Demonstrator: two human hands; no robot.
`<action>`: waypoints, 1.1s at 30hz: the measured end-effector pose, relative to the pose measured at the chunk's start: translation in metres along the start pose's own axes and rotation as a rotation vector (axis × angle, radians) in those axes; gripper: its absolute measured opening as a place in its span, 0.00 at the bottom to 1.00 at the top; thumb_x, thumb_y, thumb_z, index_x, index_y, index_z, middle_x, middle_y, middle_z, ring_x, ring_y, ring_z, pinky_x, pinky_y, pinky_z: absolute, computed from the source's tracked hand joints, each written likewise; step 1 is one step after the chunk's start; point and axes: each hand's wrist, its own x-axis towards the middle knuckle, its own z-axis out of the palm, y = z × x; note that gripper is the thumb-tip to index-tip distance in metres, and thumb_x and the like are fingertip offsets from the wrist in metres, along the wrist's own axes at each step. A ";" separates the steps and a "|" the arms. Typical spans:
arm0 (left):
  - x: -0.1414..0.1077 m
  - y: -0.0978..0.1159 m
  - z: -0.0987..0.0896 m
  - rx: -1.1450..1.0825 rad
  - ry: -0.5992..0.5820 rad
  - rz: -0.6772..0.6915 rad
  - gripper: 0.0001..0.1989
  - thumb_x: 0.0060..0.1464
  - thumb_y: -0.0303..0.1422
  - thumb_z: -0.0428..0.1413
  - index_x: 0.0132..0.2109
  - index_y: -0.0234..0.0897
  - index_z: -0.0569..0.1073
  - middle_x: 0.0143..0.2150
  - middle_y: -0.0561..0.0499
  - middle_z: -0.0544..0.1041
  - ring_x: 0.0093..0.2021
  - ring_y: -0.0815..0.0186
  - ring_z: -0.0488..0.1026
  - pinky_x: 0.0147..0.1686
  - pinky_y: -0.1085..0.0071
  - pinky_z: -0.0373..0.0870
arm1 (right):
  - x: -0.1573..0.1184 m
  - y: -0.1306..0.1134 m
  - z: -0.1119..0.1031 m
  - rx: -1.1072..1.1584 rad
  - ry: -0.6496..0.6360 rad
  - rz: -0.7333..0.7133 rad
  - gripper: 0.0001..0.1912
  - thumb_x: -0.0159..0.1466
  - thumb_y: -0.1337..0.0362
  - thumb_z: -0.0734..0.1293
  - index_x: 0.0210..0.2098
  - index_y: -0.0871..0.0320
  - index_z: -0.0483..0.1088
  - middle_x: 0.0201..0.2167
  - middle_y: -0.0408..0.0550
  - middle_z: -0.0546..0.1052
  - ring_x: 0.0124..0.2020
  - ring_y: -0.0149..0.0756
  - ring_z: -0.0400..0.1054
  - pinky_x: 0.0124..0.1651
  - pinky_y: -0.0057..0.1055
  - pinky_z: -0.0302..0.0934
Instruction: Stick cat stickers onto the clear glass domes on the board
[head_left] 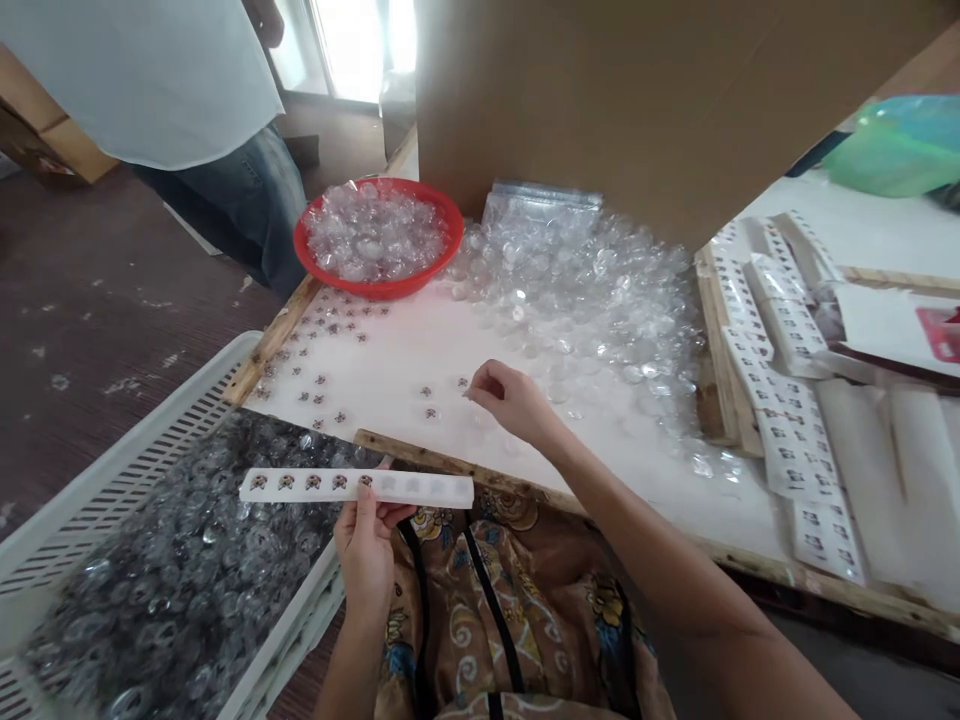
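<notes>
My left hand (367, 545) grips a long white sticker strip (322, 486) with its thumb on top; small animal-face stickers show on the strip's left part, and pale blank marks on its right. Over the white tabletop (397, 345), my right hand (506, 395) has thumb and forefinger pinched together beside a few small stickers (430, 412). Whatever is between those fingertips is too small to make out. More small stickers (319, 399) lie scattered on the table's left part. Clear round plastic pieces (585, 290) spread over the back and right of the tabletop.
A red basin (382, 290) of clear pieces stands at the back left. Below left is a white basket (142, 450) full of clear pieces. A cardboard panel (600, 100) rises behind. Sticker sheets (787, 430) lie right, past a wooden edge. A person (217, 190) stands back left.
</notes>
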 end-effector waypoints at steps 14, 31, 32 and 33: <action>0.002 -0.005 -0.006 0.001 0.020 -0.025 0.22 0.44 0.48 0.69 0.40 0.35 0.81 0.42 0.44 0.83 0.29 0.65 0.79 0.29 0.69 0.80 | 0.012 0.016 0.025 -0.486 -0.163 0.006 0.04 0.61 0.72 0.66 0.34 0.57 0.72 0.36 0.48 0.76 0.34 0.33 0.68 0.36 0.28 0.55; -0.015 -0.014 0.006 0.112 -0.190 -0.042 0.26 0.55 0.48 0.61 0.55 0.37 0.77 0.43 0.44 0.82 0.39 0.56 0.81 0.37 0.63 0.80 | -0.052 -0.034 0.049 0.095 -0.359 -0.205 0.08 0.62 0.68 0.69 0.42 0.56 0.73 0.41 0.47 0.79 0.40 0.33 0.73 0.43 0.30 0.65; -0.016 -0.014 0.006 0.124 -0.205 -0.043 0.25 0.55 0.47 0.61 0.54 0.36 0.77 0.43 0.43 0.82 0.40 0.55 0.81 0.37 0.62 0.80 | -0.057 -0.035 0.052 0.126 -0.366 -0.199 0.08 0.62 0.69 0.69 0.41 0.56 0.73 0.42 0.47 0.79 0.41 0.34 0.73 0.45 0.30 0.65; -0.016 -0.013 0.006 0.138 -0.218 -0.047 0.24 0.55 0.47 0.62 0.53 0.35 0.77 0.42 0.43 0.82 0.40 0.54 0.81 0.37 0.62 0.80 | -0.060 -0.035 0.053 0.151 -0.362 -0.188 0.07 0.62 0.69 0.68 0.41 0.56 0.73 0.42 0.47 0.79 0.42 0.34 0.73 0.46 0.30 0.65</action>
